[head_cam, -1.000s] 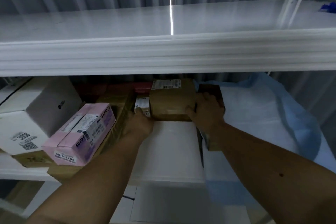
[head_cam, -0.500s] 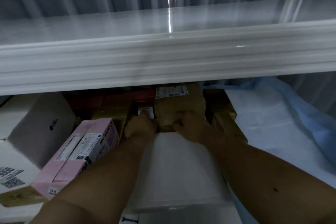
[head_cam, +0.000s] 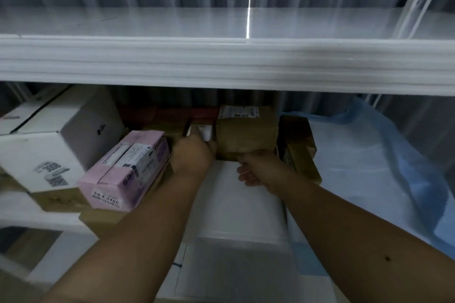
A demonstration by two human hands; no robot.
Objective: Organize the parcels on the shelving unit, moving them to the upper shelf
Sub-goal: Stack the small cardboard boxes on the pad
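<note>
Gripping brown parcel (head_cam: pixel 247 136) between both hands, left hand (head_cam: pixel 190 158), right hand (head_cam: pixel 258 167)

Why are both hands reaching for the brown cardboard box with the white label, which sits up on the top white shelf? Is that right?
Not quite. The head view shows the brown cardboard box with the white label on the lower level, under the top white shelf, not on it. The left hand and right hand do reach for it there, beside the pink carton.
</note>
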